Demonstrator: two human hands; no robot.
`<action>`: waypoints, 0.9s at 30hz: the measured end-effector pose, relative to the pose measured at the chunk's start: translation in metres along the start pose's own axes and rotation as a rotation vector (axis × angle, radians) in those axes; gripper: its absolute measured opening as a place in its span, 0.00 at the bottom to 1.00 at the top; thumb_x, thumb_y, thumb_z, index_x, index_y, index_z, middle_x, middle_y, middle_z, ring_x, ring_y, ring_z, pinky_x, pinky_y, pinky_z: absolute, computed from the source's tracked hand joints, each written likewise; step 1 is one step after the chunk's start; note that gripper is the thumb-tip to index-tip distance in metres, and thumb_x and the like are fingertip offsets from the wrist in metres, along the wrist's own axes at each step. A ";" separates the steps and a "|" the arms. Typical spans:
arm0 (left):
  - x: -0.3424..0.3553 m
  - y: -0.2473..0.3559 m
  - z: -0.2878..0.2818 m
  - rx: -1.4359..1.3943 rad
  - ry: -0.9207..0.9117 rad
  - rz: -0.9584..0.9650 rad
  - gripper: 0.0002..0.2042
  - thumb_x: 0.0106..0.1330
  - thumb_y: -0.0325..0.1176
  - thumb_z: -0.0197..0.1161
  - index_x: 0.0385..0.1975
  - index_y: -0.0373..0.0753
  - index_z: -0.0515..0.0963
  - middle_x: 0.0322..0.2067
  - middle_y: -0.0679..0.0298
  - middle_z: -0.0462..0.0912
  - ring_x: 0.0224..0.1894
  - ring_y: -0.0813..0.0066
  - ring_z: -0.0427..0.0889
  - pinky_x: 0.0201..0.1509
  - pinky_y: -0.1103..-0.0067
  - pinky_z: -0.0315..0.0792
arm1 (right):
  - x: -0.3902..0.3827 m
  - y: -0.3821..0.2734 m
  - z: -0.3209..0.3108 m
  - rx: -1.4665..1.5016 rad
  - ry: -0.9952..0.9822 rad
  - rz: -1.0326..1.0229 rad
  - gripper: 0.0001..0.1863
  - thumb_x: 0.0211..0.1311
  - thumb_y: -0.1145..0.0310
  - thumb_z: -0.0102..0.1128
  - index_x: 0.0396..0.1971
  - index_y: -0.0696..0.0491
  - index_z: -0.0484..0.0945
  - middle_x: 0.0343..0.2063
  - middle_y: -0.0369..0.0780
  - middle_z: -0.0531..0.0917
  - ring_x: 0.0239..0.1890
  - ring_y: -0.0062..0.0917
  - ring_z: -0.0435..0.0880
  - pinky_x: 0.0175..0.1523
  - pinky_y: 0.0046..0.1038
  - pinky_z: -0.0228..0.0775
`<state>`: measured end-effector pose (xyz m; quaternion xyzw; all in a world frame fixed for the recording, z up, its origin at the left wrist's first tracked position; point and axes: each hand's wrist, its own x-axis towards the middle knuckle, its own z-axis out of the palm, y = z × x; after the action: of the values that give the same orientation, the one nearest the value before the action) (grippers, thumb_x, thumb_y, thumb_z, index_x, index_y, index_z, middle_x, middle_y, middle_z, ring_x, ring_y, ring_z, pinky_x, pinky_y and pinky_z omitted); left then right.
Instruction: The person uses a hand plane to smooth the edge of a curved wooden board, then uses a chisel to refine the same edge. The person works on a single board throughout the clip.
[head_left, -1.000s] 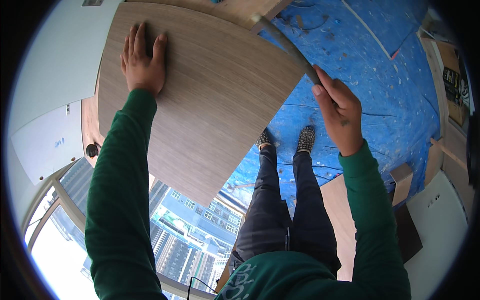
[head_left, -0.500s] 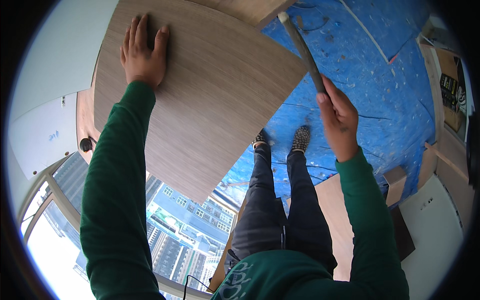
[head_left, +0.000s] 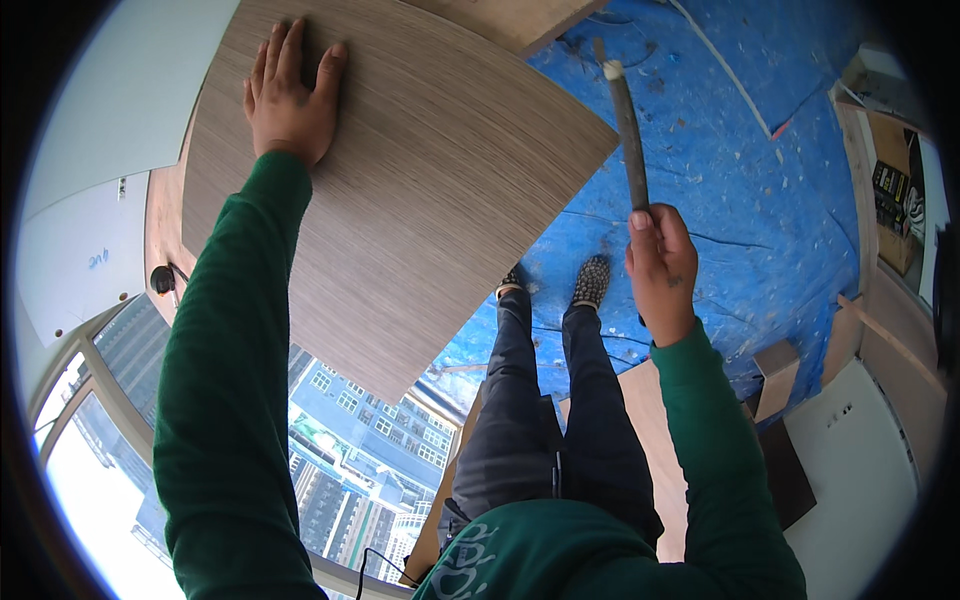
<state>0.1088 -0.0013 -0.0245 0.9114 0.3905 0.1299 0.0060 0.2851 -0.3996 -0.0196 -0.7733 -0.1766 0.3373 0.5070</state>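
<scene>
My left hand [head_left: 292, 98] lies flat, fingers stretched out, on a large wood-grain board [head_left: 400, 190] that spans the left and middle of the view. Its near edge slants down toward a window. My right hand [head_left: 663, 275] is closed round one end of a dark, slim stick [head_left: 631, 140] with a pale, blunt tip pointing away from me. The stick is held to the right of the board's corner, apart from it, over the floor. What its lower end looks like is mostly hidden in my fist.
A blue floor sheet [head_left: 730, 190] with specks and debris lies under my feet. White panels [head_left: 100, 120] stand at the left, near a window [head_left: 110, 480]. Along the right are an open box [head_left: 890, 190], a small wooden block [head_left: 775, 380] and a pale panel [head_left: 860, 440].
My right hand has come nearer to my body and slightly left, and the stick has swung more upright, its tip moving right. My left hand stays flat on the board.
</scene>
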 end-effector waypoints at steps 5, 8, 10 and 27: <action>0.000 -0.001 0.002 -0.008 0.014 0.017 0.37 0.75 0.67 0.47 0.77 0.52 0.63 0.79 0.61 0.59 0.83 0.62 0.50 0.85 0.58 0.40 | 0.047 -0.007 0.012 0.009 0.021 -0.087 0.16 0.79 0.59 0.60 0.33 0.56 0.78 0.18 0.31 0.70 0.22 0.13 0.65 0.27 0.24 0.58; 0.002 0.001 0.002 -0.003 0.009 0.013 0.37 0.75 0.67 0.46 0.77 0.52 0.62 0.79 0.61 0.59 0.83 0.62 0.50 0.85 0.58 0.39 | 0.039 -0.012 0.004 0.067 0.040 0.003 0.17 0.78 0.59 0.61 0.32 0.57 0.78 0.18 0.31 0.70 0.22 0.12 0.64 0.27 0.24 0.58; 0.000 0.001 0.001 0.026 -0.009 -0.007 0.37 0.75 0.68 0.46 0.77 0.52 0.62 0.79 0.61 0.59 0.83 0.62 0.50 0.85 0.58 0.40 | 0.015 -0.015 -0.003 0.009 0.046 0.048 0.17 0.78 0.59 0.61 0.32 0.57 0.78 0.18 0.31 0.71 0.22 0.12 0.64 0.27 0.23 0.58; -0.001 0.001 0.002 0.010 -0.008 -0.008 0.37 0.75 0.68 0.45 0.78 0.53 0.62 0.79 0.62 0.59 0.83 0.63 0.50 0.85 0.58 0.40 | -0.012 -0.014 -0.001 -0.105 0.069 0.050 0.19 0.77 0.59 0.62 0.28 0.57 0.77 0.17 0.31 0.69 0.22 0.13 0.62 0.26 0.24 0.55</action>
<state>0.1092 -0.0021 -0.0267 0.9103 0.3948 0.1244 0.0036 0.2780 -0.4017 -0.0026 -0.8141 -0.1570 0.3131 0.4632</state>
